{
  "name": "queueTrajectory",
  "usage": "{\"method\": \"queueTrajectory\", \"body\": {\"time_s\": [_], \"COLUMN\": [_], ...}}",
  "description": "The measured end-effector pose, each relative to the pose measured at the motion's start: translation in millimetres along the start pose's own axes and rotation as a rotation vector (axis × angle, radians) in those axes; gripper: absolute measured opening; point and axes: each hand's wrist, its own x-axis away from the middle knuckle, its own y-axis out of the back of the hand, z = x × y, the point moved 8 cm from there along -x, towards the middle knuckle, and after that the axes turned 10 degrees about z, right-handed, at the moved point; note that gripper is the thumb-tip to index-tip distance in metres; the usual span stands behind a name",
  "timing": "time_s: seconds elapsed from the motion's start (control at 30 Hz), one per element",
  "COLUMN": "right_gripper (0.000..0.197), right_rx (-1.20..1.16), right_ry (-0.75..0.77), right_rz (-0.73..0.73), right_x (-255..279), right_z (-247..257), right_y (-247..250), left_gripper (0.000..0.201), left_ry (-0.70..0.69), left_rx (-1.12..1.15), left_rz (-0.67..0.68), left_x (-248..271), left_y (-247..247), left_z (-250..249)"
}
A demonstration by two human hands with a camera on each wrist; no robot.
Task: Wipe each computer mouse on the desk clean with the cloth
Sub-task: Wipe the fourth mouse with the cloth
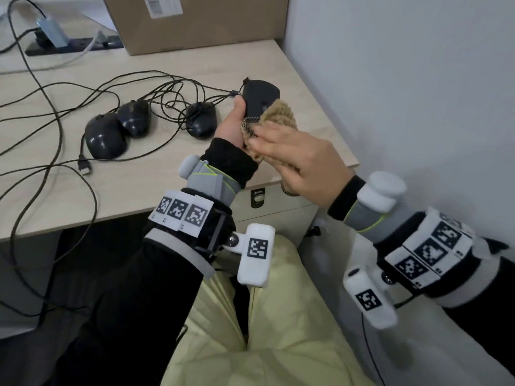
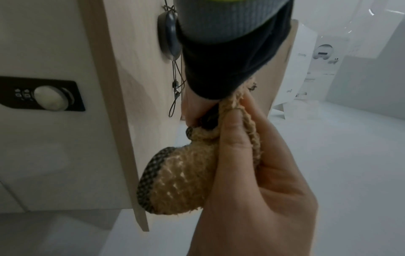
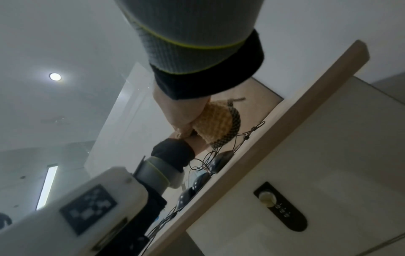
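Observation:
My left hand [image 1: 236,116] holds a black wired mouse [image 1: 259,96] up above the desk's right corner, thumb along its left side. The right hand [image 1: 278,146] grips a tan knitted cloth [image 1: 279,113] with a dark checked edge and presses it against the mouse's near end. In the left wrist view the right hand [image 2: 252,173] is curled round the bunched cloth [image 2: 181,173], and only a dark sliver of the mouse [image 2: 210,121] shows. Three more black mice [image 1: 104,137] [image 1: 135,117] [image 1: 200,119] lie on the desk [image 1: 306,87] to the left.
Tangled black cables [image 1: 55,112] and a USB plug [image 1: 85,165] spread over the desk's left half. A cardboard box [image 1: 200,20] and a power strip [image 1: 72,45] stand at the back. A white wall [image 1: 418,79] is close on the right. A drawer lock [image 1: 257,197] sits under the desk edge.

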Motion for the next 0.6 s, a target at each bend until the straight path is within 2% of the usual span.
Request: {"method": "queueTrajectory", "body": {"time_s": [0.07, 0.1, 0.23, 0.3, 0.33, 0.5, 0.6], "right_gripper": [0.031, 0.03, 0.028, 0.026, 0.026, 0.026, 0.026], "right_rx": [0.008, -0.026, -0.278, -0.396, -0.451, -0.635, -0.677], "right_ry": [0.033, -0.009, -0.431, -0.606, -0.643, -0.658, -0.574], "right_rz": [-0.001, -0.013, -0.152, -0.133, -0.122, -0.239, -0.256], "right_x": [-2, -6, -20, -23, -24, -21, -25], "right_z": [-2, -9, -67, -92, -98, -95, -76], "right_y": [1, 4, 26, 24, 22, 28, 35], "left_gripper": [0.069, 0.065, 0.042, 0.033, 0.029, 0.027, 0.03], "left_ry": [-0.003, -0.003, 0.063, 0.061, 0.045, -0.013, -0.034], "left_rx": [-0.012, -0.036, -0.096, -0.061, -0.041, 0.03, -0.02], "left_rz": [-0.011, -0.02, -0.064, -0.084, -0.093, -0.12, -0.133], "left_x": [0, 0, 6, 7, 7, 10, 10], "left_y": [0, 0, -7, -6, -6, -14, -14], "left_z": [-3, -3, 9, 13, 11, 0, -1]}}
